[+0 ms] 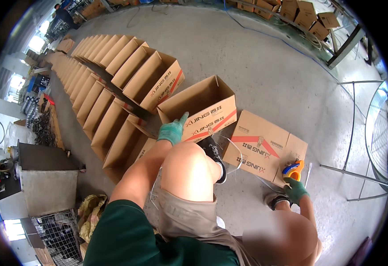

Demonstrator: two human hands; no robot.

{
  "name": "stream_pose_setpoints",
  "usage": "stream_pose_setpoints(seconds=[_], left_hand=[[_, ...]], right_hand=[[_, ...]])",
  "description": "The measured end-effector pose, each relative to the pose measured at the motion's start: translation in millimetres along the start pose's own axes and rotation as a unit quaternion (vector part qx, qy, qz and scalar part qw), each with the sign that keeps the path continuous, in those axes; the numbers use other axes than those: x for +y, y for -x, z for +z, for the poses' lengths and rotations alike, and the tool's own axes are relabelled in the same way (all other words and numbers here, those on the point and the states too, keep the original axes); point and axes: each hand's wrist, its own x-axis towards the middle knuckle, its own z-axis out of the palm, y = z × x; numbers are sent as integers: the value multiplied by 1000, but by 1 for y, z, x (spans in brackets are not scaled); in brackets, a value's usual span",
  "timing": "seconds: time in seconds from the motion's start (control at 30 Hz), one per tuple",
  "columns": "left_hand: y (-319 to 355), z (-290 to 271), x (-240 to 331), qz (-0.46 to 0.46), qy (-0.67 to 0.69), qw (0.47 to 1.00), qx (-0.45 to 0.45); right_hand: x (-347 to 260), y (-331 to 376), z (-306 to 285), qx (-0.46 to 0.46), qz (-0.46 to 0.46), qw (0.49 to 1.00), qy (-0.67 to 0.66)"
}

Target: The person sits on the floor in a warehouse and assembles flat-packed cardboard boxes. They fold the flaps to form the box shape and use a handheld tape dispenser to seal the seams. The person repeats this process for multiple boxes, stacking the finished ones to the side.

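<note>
An open cardboard box [209,119] stands upright on the floor in front of me, its top facing up. My left hand [171,131], in a green glove, grips the box at its near left corner, with one finger stretched along the printed side. At the right, my gloved right hand [297,190] is closed round the handle of an orange and blue tape dispenser [294,169]. The dispenser is over the near right end of a flat, folded carton [258,144], which lies on the floor beside the open box.
Two long rows of open boxes [98,104] curve away at the left. A grey metal cabinet [47,179] and a wire cage [58,235] stand at the far left. White straps [239,157] lie near my shoe. A round metal frame [367,146] stands at the right.
</note>
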Motion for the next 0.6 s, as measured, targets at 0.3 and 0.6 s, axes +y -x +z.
stream_pose_setpoints(seconds=[0.3,0.6], left_hand=[[-57,-4,-44,-39,-77,996,36],[-84,3,-66,-238,185,951,-63]], right_hand=[[6,58,-9,87,-61,980,-166],[-4,42,22,39,-87,987,-129]])
